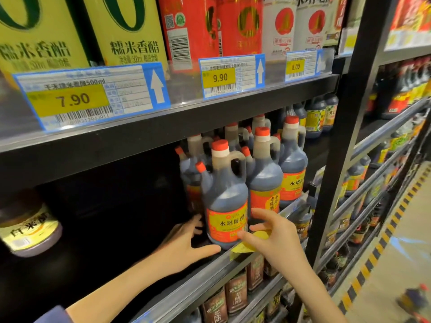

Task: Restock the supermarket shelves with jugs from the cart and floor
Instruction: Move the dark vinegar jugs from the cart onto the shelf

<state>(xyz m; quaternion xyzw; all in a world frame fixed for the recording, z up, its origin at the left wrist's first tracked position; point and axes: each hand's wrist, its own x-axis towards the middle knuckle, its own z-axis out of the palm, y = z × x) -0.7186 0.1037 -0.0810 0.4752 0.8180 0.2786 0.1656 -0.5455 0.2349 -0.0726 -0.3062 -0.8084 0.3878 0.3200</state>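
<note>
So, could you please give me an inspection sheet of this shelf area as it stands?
Surface: dark shelf with metal front rail.
Job's things: front jug upright at the shelf's edge; more jugs behind it.
Clutter: yellow tag on the rail.
Hands: left hand open, fingers beside the jug's base; right hand open, near its label.
Cables: nothing seen.
Surroundings: price tags above, striped floor line at right.

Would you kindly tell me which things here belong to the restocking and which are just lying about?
Job: front jug, jugs behind it, shelf rail, left hand, right hand.
Lying about: green-labelled bottles above, 7.90 price tag, brown bottles below.
</note>
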